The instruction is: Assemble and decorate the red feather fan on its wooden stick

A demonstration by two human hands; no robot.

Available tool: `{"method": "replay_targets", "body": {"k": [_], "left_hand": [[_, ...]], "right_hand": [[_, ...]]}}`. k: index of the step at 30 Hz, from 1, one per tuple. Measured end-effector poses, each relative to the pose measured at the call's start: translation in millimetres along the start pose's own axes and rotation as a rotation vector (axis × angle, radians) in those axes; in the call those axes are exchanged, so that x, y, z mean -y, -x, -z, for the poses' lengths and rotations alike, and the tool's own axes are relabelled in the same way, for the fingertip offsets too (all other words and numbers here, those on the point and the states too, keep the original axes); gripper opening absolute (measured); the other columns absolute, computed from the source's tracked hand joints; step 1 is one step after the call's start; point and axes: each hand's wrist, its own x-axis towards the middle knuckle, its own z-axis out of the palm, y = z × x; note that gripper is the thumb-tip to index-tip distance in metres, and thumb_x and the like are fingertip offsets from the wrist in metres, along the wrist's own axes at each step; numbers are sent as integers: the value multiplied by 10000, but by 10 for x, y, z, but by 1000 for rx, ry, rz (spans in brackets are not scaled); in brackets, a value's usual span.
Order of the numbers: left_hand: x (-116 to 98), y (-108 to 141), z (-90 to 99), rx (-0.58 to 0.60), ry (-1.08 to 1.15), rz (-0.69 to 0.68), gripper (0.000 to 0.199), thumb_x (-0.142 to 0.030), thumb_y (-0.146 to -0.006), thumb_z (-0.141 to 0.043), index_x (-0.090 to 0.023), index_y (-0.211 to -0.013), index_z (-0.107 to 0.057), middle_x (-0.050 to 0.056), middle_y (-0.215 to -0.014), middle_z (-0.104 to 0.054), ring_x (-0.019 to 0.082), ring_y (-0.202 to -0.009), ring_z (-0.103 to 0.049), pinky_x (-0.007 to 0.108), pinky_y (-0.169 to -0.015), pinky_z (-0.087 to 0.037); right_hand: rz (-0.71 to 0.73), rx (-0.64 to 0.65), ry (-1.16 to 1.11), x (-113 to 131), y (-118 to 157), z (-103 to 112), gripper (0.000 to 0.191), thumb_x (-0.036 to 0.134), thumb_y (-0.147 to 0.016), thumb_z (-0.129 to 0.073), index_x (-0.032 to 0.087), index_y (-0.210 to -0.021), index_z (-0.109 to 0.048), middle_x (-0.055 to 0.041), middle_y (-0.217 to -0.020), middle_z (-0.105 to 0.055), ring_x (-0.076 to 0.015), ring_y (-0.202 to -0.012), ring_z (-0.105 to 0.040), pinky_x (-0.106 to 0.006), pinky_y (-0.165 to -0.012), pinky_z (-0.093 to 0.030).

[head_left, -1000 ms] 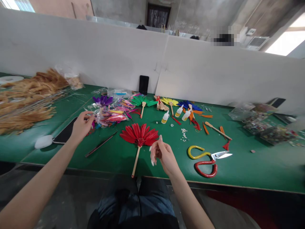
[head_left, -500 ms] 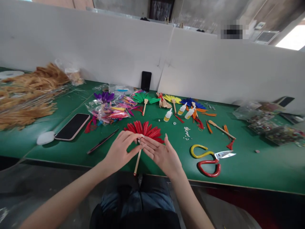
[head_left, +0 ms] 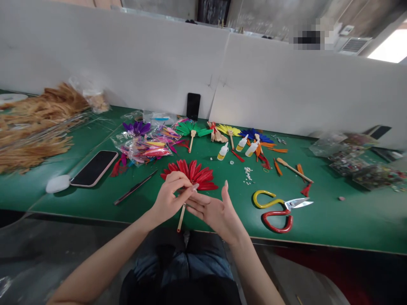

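The red feather fan lies on the green table, right in front of you, just beyond and partly beneath your fingers in this view. Its long axis runs away from you: the thin wooden handle points back to the table's near edge, leaning slightly left, and the feathers spread out at the far end. Your left hand is the nearer one, overlapping the lower feathers and the top of the handle in view; you can't tell whether it touches them.

On that hand your thumb and fingertips come together in a pinch over the fingers of your right hand. Whether something tiny sits in that pinch, you can't tell. Your right hand is palm up, its fingers straight and close together, its thumb standing apart.

The feathers are bright red, long and narrow, fanned in a wide half circle; your fingers hide where they meet the handle. The handle is pale, with a red tip at its near end. To your left lies a slim dark tool; to your right are white beads and open scissors, with glue bottles farther back.
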Motion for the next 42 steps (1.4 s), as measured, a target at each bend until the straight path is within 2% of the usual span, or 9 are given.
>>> {"method": "replay_targets", "body": {"k": [4,8,13,18,23,26,28,35,42], "left_hand": [[-49,7,-12,-37,13,-2,150,-223,-852,-535,-196,-746,-639,26,-791,-601,152,-800,-550,301,-744,-440],[-97,46,24,59,-101,-103,144,-183,-840,-540,-235,-819,-673,23,-910,-638,176,-905,-538,357,-857,-386],[-106,79,82,114,-113,-144,167,-159,-824,-563,-266,-870,-683,15,-970,-647,180,-933,-530,369,-860,-382],[-68,88,90,111,-71,-158,146,-160,-816,-564,-256,-821,-675,23,-949,-623,179,-922,-525,359,-842,-404],[-43,104,61,-68,-150,-103,97,-212,-810,-577,-214,-721,-614,35,-860,-538,189,-914,-502,359,-844,-405],[-89,88,57,-228,-183,-30,128,-239,-840,-543,-209,-719,-573,34,-857,-513,189,-910,-499,364,-841,-403],[-144,70,52,-267,-193,-19,145,-247,-860,-516,-209,-723,-544,33,-851,-510,185,-893,-502,362,-822,-400],[-284,66,-92,-39,-250,-105,175,-242,-888,-459,-205,-739,-542,42,-848,-543,189,-855,-464,345,-774,-370],[-301,35,-179,25,-136,-32,236,-281,-862,-522,-191,-646,-496,40,-811,-543,191,-850,-450,348,-769,-384]], "right_hand": [[11,32,-2,3,-1,-51,898,784,-742,-162,112,-1136,-608,-154,-1200,-583,-241,-1163,-500,-395,-1045,-268],[29,65,-3,17,11,-72,873,769,-760,-144,113,-1052,-641,-136,-1131,-614,-233,-1129,-514,-392,-1022,-299],[34,64,-11,18,21,-83,843,793,-733,-145,141,-867,-664,-114,-970,-651,-223,-1044,-554,-394,-969,-357],[-3,57,-52,-16,7,-119,803,811,-711,-164,165,-807,-632,-98,-933,-641,-228,-1032,-548,-401,-967,-359],[-36,125,-78,-39,-68,-145,846,797,-728,-122,165,-962,-633,-109,-1110,-608,-224,-1145,-483,-391,-1004,-321],[-26,103,-32,-80,-119,-120,858,781,-746,-130,151,-1066,-617,-129,-1227,-555,-227,-1193,-454,-392,-1026,-286],[16,61,-10,-126,-146,-97,824,764,-764,-165,159,-1122,-595,-128,-1261,-537,-225,-1204,-450,-395,-1038,-269],[156,-27,62,-243,-165,-125,595,638,-850,-285,237,-1219,-523,-51,-1287,-532,-198,-1260,-402,-418,-1078,-243],[211,-127,89,-296,-169,-114,424,533,-878,-391,258,-1159,-548,-13,-1313,-508,-169,-1278,-384,-383,-1091,-270]]}}
